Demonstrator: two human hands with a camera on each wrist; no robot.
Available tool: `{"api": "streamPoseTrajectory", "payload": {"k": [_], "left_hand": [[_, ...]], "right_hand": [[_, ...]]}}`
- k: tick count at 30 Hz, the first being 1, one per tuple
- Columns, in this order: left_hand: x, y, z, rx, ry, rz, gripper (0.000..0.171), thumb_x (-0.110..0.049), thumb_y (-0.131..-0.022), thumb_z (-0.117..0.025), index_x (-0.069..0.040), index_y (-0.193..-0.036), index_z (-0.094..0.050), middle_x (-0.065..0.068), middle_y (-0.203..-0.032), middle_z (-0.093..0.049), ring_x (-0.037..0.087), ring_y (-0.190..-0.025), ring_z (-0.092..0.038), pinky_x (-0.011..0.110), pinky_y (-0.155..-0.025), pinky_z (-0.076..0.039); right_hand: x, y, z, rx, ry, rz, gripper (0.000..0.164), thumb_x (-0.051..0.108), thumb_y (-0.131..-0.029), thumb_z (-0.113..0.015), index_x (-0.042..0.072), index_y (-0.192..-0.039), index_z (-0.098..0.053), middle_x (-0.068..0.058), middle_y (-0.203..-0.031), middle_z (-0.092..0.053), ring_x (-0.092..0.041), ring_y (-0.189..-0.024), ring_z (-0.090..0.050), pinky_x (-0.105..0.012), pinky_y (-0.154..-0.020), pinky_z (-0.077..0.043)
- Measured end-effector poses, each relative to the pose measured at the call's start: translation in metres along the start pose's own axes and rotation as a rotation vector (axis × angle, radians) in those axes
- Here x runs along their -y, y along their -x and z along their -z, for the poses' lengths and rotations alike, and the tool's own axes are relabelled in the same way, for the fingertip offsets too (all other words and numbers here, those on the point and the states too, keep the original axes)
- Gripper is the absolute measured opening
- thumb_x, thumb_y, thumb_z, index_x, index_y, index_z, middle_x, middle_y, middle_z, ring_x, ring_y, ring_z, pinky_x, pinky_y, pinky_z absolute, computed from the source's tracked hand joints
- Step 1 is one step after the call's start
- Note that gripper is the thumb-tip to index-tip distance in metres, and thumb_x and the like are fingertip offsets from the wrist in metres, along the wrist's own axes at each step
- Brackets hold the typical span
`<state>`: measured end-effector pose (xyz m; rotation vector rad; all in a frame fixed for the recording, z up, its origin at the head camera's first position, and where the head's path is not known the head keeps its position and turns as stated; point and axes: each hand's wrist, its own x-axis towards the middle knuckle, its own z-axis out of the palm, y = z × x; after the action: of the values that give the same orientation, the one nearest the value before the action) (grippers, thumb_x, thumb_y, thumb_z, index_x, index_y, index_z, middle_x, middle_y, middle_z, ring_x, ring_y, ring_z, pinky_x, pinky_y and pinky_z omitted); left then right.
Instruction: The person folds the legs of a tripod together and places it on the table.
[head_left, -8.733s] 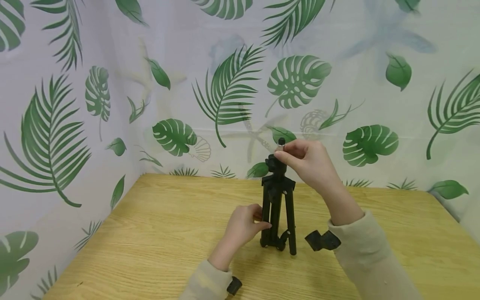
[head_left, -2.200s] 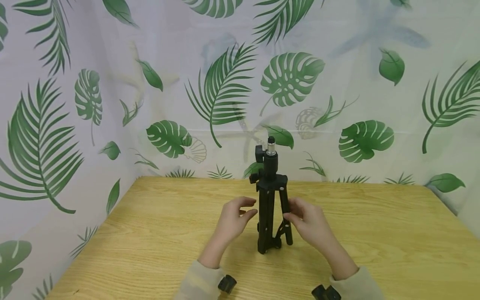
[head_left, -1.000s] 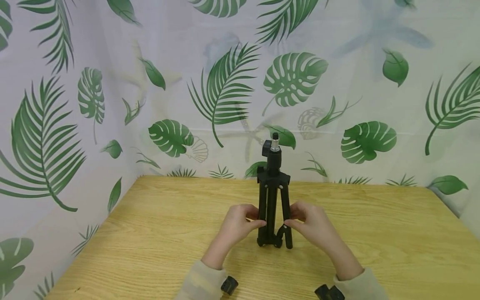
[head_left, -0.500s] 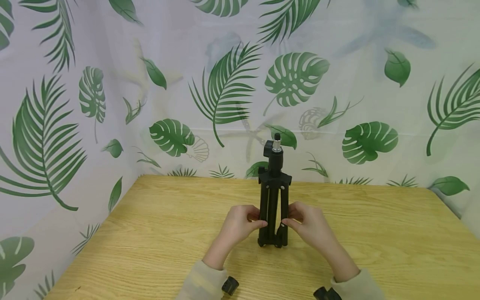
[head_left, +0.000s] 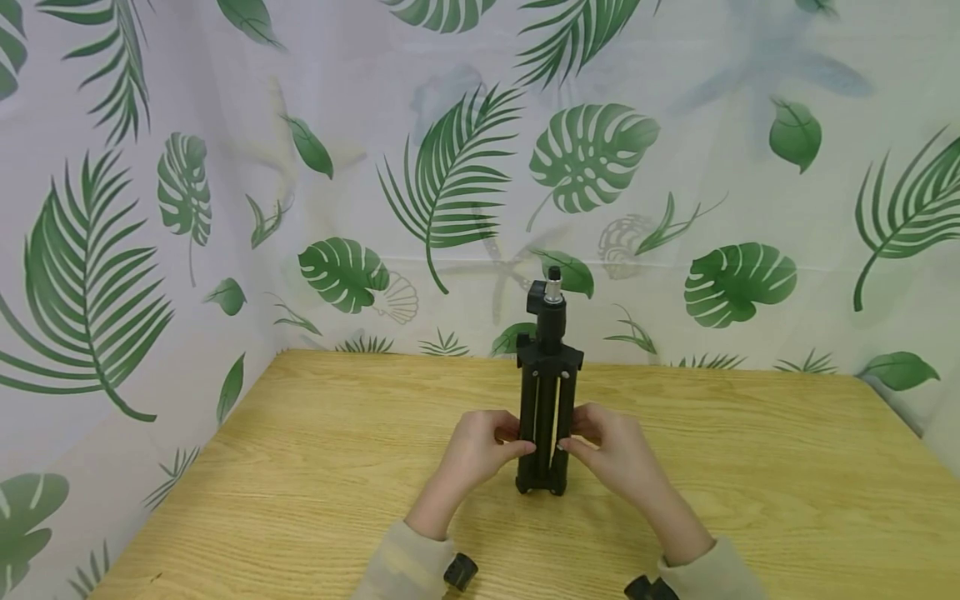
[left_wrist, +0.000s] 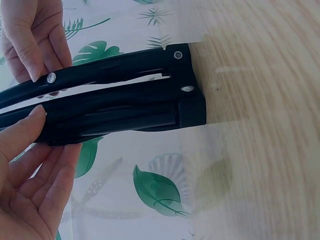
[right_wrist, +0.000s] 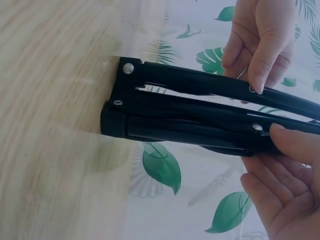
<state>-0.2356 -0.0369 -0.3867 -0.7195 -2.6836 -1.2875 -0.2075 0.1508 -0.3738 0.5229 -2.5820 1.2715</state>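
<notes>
A small black tripod stands upright on the table, its legs folded in close together. A silver stud with a black tip tops it, beside a black knob. My left hand pinches the left leg low down, thumb in front. On the other side my right hand pinches the right leg at about the same height. The left wrist view shows the tripod's lower legs between the left hand's thumb and fingers. In the right wrist view, the right thumb presses near a rivet.
The wood-grain table spreads around the tripod. Behind it hangs a white cloth printed with green leaves, which also covers the left side. A black band piece sits at the left wrist, and another at the right.
Earlier my right hand was at the tripod's top; it came down to the right leg. That leg, splayed out before, has swung inward against the others. My left hand took hold of the left leg.
</notes>
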Motion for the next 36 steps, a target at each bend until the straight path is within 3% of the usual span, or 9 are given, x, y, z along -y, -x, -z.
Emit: {"api": "streamPoseTrajectory", "payload": {"k": [12, 16, 20, 23, 30, 36], "left_hand": [[0.000, 0.002, 0.000, 0.007, -0.006, 0.011, 0.016, -0.020, -0.076, -0.070, -0.006, -0.084, -0.068, 0.000, -0.076, -0.064, 0.009, -0.068, -0.057, 0.022, -0.059, -0.045], [0.000, 0.002, 0.001, 0.017, -0.009, 0.011, 0.017, -0.021, -0.075, -0.071, -0.006, -0.083, -0.067, -0.001, -0.075, -0.064, 0.008, -0.066, -0.056, 0.021, -0.058, -0.045], [-0.001, 0.003, 0.001, 0.025, -0.013, 0.006, 0.018, -0.022, -0.075, -0.071, -0.006, -0.083, -0.067, -0.001, -0.074, -0.064, 0.007, -0.065, -0.056, 0.021, -0.057, -0.045], [-0.002, 0.003, 0.001, 0.026, -0.018, -0.001, 0.018, -0.022, -0.075, -0.071, -0.006, -0.083, -0.067, -0.002, -0.073, -0.063, 0.007, -0.064, -0.056, 0.020, -0.057, -0.045], [-0.004, 0.003, 0.001, 0.029, -0.023, -0.003, 0.019, -0.023, -0.075, -0.072, -0.006, -0.082, -0.067, -0.002, -0.072, -0.063, 0.006, -0.063, -0.055, 0.020, -0.056, -0.044], [-0.003, 0.002, 0.002, 0.043, -0.016, -0.012, 0.020, -0.024, -0.075, -0.071, -0.006, -0.083, -0.067, -0.002, -0.074, -0.064, 0.007, -0.065, -0.056, 0.020, -0.057, -0.045]], "right_hand": [[0.000, 0.000, 0.000, 0.055, 0.007, -0.056, 0.026, 0.004, -0.076, -0.068, -0.002, -0.099, -0.059, -0.012, -0.094, -0.063, -0.027, -0.089, -0.060, -0.042, -0.079, -0.046], [-0.008, -0.001, 0.000, 0.161, 0.032, -0.071, 0.027, 0.006, -0.076, -0.068, -0.003, -0.099, -0.059, -0.011, -0.092, -0.062, -0.026, -0.085, -0.061, -0.041, -0.075, -0.047], [-0.016, 0.001, 0.000, 0.317, 0.052, -0.028, 0.024, 0.001, -0.080, -0.062, -0.009, -0.100, -0.054, -0.015, -0.090, -0.062, -0.029, -0.084, -0.060, -0.037, -0.071, -0.049], [-0.020, 0.002, 0.000, 0.387, 0.041, 0.000, 0.023, -0.003, -0.082, -0.057, -0.013, -0.102, -0.051, -0.019, -0.090, -0.061, -0.032, -0.084, -0.060, -0.036, -0.070, -0.049], [-0.023, 0.001, -0.001, 0.415, 0.009, 0.011, 0.030, -0.003, -0.081, -0.058, -0.016, -0.106, -0.048, -0.021, -0.091, -0.060, -0.031, -0.084, -0.060, -0.034, -0.069, -0.049], [-0.029, -0.001, -0.005, 0.388, 0.007, -0.009, 0.030, 0.001, -0.082, -0.060, -0.014, -0.107, -0.050, -0.019, -0.093, -0.061, -0.030, -0.084, -0.060, -0.034, -0.069, -0.049]]}}
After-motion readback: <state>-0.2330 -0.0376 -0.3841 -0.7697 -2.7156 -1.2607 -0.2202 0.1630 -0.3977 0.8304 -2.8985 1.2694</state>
